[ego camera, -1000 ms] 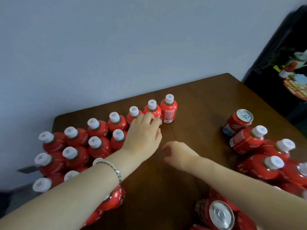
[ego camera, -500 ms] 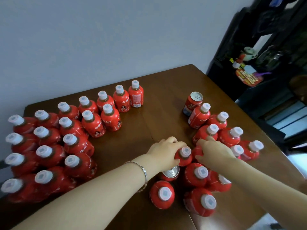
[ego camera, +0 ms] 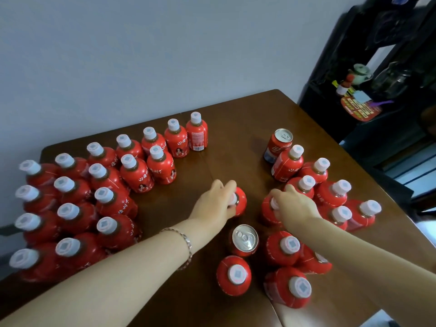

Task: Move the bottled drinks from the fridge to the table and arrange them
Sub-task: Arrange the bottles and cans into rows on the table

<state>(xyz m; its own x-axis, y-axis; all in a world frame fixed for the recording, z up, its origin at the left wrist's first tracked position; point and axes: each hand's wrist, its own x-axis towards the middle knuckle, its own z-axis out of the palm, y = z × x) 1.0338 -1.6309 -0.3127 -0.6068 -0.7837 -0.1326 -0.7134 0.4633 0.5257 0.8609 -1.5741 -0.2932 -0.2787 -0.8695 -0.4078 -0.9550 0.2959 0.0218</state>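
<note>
Small red bottles with white caps cover a brown wooden table [ego camera: 236,119]. Several stand in ordered rows on the left [ego camera: 103,185]. A looser cluster stands on the right [ego camera: 330,192]. My left hand [ego camera: 215,204] grips the top of one red bottle [ego camera: 241,201] near the table's middle, fingers curled over its cap. My right hand [ego camera: 292,206] grips the top of another red bottle [ego camera: 267,211] at the left edge of the right cluster. Both bottles stand upright; I cannot tell whether they are lifted off the wood.
Two red drink cans stand among the bottles, one at the back right [ego camera: 278,143] and one near my forearms [ego camera: 244,239]. A grey wall runs behind the table. A dark shelf unit [ego camera: 377,79] with a teapot and jars stands to the right.
One second ago my left hand rested on the bottle rows at left. Both hands have since moved to the right cluster and each now holds a bottle; the left one has shifted leftward.
</note>
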